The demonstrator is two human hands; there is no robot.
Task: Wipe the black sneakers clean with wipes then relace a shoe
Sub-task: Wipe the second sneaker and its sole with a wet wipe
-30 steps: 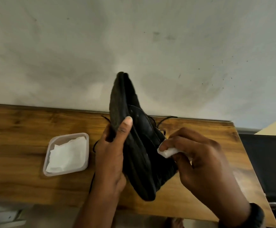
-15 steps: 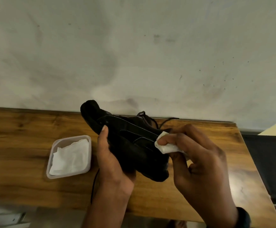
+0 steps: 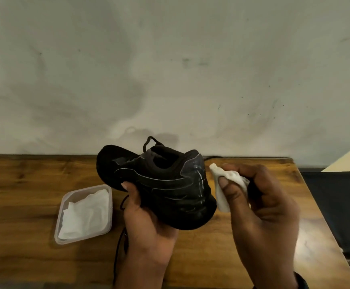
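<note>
A pale wall [image 3: 170,69] fills the top of the view. The wooden table [image 3: 23,184] sits against it, and its far edge touches the wall. The table's right edge slants down close behind the right grip [image 3: 264,205]. There is bare wood on the left side and near the front.

The black sneaker [image 3: 165,184] is up off the table. Its toe points left and its heel points right. The left grip [image 3: 147,226] holds it from below, with the thumb curled onto its side near the sole. The right grip pinches a scrunched white wipe [image 3: 224,188] just beside the heel. I cannot tell if the wipe touches it. The heel has shiny streaks.

A clear plastic tub [image 3: 65,236] sits on the table just left of the left grip, with white wipes [image 3: 86,213] inside. A thin black lace [image 3: 119,247] hangs down by the left wrist.
</note>
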